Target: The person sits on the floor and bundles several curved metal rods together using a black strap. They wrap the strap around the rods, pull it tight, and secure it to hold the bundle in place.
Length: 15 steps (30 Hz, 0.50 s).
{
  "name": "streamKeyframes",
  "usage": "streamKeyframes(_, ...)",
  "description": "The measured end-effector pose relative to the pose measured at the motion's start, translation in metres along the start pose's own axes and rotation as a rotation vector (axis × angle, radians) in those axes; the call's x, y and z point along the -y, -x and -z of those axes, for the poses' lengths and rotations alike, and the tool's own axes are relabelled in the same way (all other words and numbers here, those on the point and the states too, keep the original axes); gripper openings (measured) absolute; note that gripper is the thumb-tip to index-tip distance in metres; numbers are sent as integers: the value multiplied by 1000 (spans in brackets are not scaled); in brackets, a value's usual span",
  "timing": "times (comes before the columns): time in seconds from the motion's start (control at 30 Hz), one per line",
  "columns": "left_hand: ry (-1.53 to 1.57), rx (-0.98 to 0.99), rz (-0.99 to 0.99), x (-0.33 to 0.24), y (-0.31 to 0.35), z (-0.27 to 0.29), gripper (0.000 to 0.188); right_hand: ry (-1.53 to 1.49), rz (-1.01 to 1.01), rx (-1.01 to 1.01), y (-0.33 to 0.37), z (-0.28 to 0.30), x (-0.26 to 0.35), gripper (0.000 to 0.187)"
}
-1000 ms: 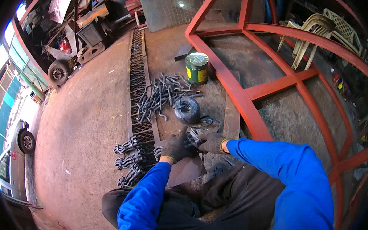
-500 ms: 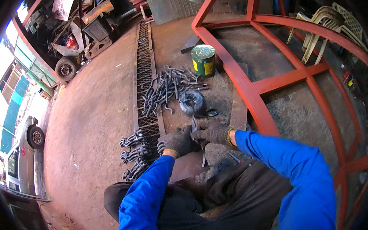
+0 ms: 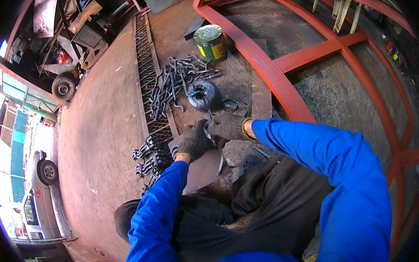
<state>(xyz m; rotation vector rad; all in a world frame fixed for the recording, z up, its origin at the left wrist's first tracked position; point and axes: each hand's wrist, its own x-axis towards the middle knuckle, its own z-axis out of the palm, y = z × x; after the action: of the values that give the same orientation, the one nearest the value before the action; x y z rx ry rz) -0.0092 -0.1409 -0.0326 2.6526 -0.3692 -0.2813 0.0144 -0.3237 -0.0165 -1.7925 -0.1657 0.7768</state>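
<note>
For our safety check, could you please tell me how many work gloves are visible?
2: one glove on the left hand, another glove on the right hand. Others could be hidden from view.

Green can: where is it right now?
In the head view, the green can stands at upper centre, just left of the red frame, beyond the bent metal rods.
</note>
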Motion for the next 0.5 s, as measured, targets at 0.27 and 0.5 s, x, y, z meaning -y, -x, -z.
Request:
streamKeyframes(0.27, -59, 31, -216, 32, -8, -14, 73, 446, 235, -59, 41, 9, 75, 37)
streamKeyframes(0.5, 108, -10, -26, 28, -7, -17, 70, 467, 302, -65, 34, 16, 66, 34)
